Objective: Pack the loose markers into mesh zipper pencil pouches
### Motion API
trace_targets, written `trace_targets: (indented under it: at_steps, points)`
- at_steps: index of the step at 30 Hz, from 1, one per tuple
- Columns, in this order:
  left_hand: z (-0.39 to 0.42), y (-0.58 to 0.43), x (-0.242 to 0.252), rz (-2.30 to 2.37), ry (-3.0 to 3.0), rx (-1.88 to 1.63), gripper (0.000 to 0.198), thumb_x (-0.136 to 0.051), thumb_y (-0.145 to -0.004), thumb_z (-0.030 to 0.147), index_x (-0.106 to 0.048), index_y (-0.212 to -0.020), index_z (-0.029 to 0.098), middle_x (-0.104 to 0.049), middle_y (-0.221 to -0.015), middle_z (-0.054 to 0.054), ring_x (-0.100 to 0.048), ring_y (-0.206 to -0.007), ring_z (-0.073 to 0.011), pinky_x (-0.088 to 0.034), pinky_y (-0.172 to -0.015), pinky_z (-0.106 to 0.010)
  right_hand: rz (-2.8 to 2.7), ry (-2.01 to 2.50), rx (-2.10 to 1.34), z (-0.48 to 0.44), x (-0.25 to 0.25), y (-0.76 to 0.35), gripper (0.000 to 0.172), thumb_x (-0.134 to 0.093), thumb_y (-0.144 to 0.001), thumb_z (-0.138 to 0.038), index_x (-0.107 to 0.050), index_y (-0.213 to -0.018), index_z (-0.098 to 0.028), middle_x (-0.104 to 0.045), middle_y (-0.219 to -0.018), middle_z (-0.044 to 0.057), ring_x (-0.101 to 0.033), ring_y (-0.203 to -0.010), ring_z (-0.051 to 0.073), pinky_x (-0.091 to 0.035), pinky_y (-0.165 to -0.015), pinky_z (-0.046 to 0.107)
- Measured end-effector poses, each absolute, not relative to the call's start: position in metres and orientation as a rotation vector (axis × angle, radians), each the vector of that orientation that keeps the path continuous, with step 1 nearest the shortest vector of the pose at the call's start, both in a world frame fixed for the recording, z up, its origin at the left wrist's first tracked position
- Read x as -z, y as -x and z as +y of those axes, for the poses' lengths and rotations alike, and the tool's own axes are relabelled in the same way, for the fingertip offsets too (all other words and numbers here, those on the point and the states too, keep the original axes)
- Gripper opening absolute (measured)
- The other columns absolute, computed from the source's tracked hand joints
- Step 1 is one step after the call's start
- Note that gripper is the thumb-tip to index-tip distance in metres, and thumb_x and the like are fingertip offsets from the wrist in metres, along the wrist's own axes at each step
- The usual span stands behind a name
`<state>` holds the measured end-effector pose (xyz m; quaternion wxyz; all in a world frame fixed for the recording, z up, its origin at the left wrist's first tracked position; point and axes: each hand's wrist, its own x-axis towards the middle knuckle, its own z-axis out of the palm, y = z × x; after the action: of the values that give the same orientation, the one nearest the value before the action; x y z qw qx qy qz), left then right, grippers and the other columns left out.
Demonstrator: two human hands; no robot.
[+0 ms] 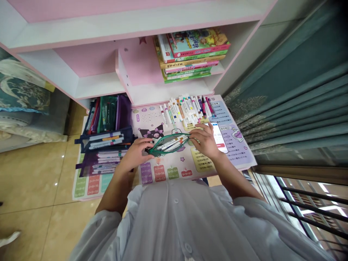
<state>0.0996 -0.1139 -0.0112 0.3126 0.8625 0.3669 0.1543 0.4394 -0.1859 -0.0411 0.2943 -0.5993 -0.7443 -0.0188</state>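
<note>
A green mesh pencil pouch [156, 150] lies on the printed desk mat with its mouth spread wide. Several white-barrelled markers [174, 143] rest inside it. My left hand [138, 153] pinches the pouch's left end between thumb and fingers. At the opposite end, my right hand [202, 139] grips the pouch's edge with its fingers bent. Just beyond the pouch is a loose pile of markers [187, 108], with purple and pink ones at its right side. A lit phone [219, 137] lies right beside my right hand, which covers part of it.
To the left, filled mesh pouches, one dark blue [88, 142] and one purple [86, 163], lie near upright green and purple pouches [122, 112]. Stacked books [194, 59] occupy the pink-and-white shelf [141, 88] behind the desk. A teal curtain [288, 87] hangs at right.
</note>
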Motion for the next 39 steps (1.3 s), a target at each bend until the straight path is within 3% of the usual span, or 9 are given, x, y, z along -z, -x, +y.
trace_targets:
  at_steps: [7,12,21,29,39]
  points:
    - [-0.112,-0.1,0.014,0.947,-2.456,-0.467,0.011,-0.069,-0.084,0.026,-0.072,-0.092,0.021,-0.07,-0.123,-0.009,-0.064,-0.115,-0.0282,-0.045,-0.108,-0.052,-1.902,1.604,0.105,-0.195,0.045,-0.439,0.016,-0.06,-0.09,-0.025,-0.069,-0.078,-0.026,-0.076,-0.093,0.001,-0.057,-0.118,0.029,-0.027,-0.115,0.057]
    - [-0.115,-0.106,0.013,0.911,-2.504,-0.566,0.016,-0.059,-0.091,0.032,-0.07,-0.085,0.022,-0.072,-0.119,-0.007,-0.065,-0.113,-0.027,-0.04,-0.111,-0.053,-1.875,1.637,0.089,-0.201,0.045,-0.437,0.014,-0.06,-0.089,-0.025,-0.068,-0.078,-0.025,-0.075,-0.092,0.002,-0.058,-0.115,0.029,-0.028,-0.114,0.058]
    - [-0.116,-0.11,0.015,0.929,-2.532,-0.612,0.015,-0.058,-0.088,0.028,-0.067,-0.079,0.021,-0.072,-0.119,-0.008,-0.061,-0.122,-0.0296,-0.032,-0.113,-0.059,-1.921,1.498,0.132,-0.203,0.022,-0.392,0.004,-0.064,-0.084,-0.026,-0.068,-0.083,-0.026,-0.065,-0.119,0.006,-0.046,-0.133,0.034,-0.034,-0.112,0.057]
    - [-0.115,-0.11,0.02,0.917,-2.535,-0.696,0.012,-0.06,-0.085,0.028,-0.067,-0.077,0.023,-0.072,-0.118,-0.006,-0.058,-0.127,-0.028,-0.026,-0.117,-0.059,-2.199,1.362,-0.02,-0.181,0.019,-0.33,0.026,-0.068,-0.086,-0.05,-0.072,-0.083,-0.025,-0.063,-0.134,0.007,-0.036,-0.142,0.036,-0.02,-0.119,0.06]
    - [-0.115,-0.108,0.021,0.885,-2.543,-0.754,0.01,-0.061,-0.084,0.027,-0.065,-0.076,0.022,-0.071,-0.119,-0.007,-0.058,-0.128,-0.0288,-0.025,-0.118,-0.059,-2.256,1.368,0.026,-0.169,0.022,-0.31,0.018,-0.064,-0.09,-0.038,-0.071,-0.084,-0.023,-0.062,-0.135,0.009,-0.034,-0.143,0.037,-0.017,-0.118,0.065]
